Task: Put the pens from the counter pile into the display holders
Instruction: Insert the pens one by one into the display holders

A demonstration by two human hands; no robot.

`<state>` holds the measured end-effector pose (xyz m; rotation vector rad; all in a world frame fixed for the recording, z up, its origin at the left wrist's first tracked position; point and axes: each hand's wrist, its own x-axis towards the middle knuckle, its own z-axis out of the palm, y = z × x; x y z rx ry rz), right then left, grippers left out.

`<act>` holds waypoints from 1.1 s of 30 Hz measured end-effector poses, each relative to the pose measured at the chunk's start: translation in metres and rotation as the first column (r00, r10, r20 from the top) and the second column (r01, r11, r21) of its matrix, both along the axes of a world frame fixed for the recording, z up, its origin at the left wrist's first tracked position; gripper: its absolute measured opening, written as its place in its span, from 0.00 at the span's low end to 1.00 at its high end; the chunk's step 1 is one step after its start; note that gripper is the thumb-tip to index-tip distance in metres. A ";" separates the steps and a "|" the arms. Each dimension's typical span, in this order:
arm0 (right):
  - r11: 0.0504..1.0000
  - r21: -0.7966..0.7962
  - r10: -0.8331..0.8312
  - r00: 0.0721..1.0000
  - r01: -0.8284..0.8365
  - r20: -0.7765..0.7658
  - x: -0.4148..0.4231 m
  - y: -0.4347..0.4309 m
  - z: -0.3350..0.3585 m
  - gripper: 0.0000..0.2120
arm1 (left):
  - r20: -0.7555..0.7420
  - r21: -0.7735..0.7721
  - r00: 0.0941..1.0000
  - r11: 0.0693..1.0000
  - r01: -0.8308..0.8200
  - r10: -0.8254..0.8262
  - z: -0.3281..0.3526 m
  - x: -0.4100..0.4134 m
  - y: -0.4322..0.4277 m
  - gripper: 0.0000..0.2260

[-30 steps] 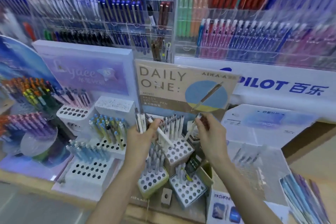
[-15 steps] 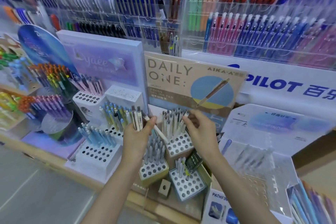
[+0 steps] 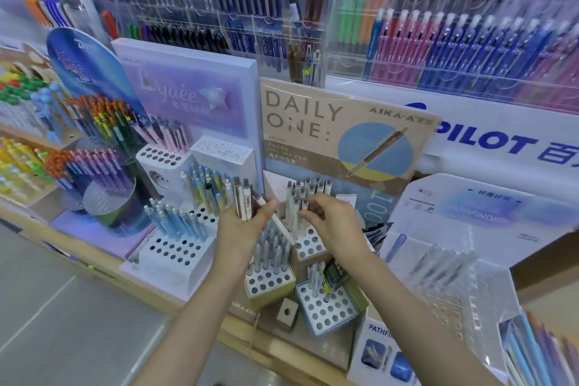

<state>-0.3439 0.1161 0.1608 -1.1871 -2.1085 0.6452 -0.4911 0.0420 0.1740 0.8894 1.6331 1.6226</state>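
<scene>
My left hand (image 3: 244,229) grips a small bunch of cream-white pens (image 3: 245,201) upright, and one more pen slants down from under its thumb. My right hand (image 3: 332,222) pinches the top of a white pen (image 3: 303,213) that stands in the upper holder (image 3: 310,246), a white block full of round holes. Other white and grey pens stand behind it in that block. Two lower holders of the same stand, a green-sided one (image 3: 269,283) with grey pens and a blue-sided one (image 3: 326,307), sit in front of my hands.
A "DAILY ONE" card (image 3: 338,135) stands behind the holders. To the left, white perforated blocks (image 3: 175,252) carry blue and yellow pens. A clear "PATHFINDER" stand (image 3: 454,260) sits at the right. Wall racks of pens fill the back. The counter's wooden edge (image 3: 244,338) runs below.
My right hand came down from chest height in front of the card onto the pens in the upper holder. The camera swung left; my left hand kept its bunch of pens.
</scene>
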 end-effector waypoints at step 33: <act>0.998 -0.051 -0.047 0.942 0.032 -0.332 0.036 -0.007 0.040 0.08 | 0.123 0.095 0.926 0.933 0.348 -0.358 0.016 0.023 -0.009 0.12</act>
